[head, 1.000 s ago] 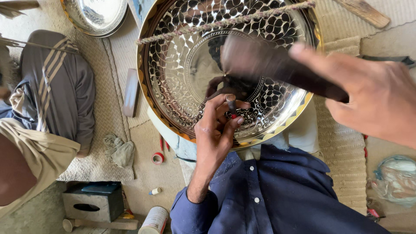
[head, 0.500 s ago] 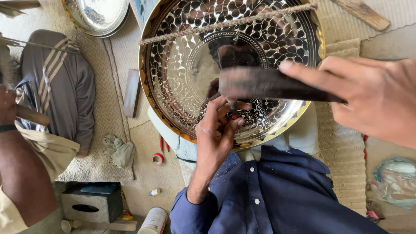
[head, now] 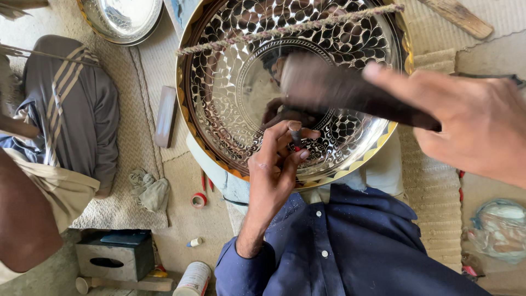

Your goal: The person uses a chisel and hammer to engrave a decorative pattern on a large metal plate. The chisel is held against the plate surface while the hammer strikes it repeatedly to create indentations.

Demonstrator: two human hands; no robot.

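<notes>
Dark mallet (head: 350, 93) motion-blurred; head shape unclear. Right hand (head: 466, 123) cut by right edge, wrist out of view. Left hand (head: 276, 170) fingers hide most of the small punch (head: 296, 136); tip contact unclear. Engraved metal bowl (head: 241, 93) rim cut by top edge. Neighbouring person's arm (head: 22, 219) cropped at left.

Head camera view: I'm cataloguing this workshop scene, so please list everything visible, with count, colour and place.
Engraved tray: one, silver with gold rim, centre, on the lap.
Punch: one, dark, on the tray, held by left fingers.
Hammer: one, dark, blurred, above the tray.
Rope: one, tan, across the tray top.
Second metal dish: one, silver, top left.
Tape roll: one, red, on the floor.
Rag: one, grey, left of the tape.
Box: one, grey, bottom left.
Another person: one, grey striped clothing, left.
Left hand: grips the punch.
Right hand: grips the hammer.
</notes>
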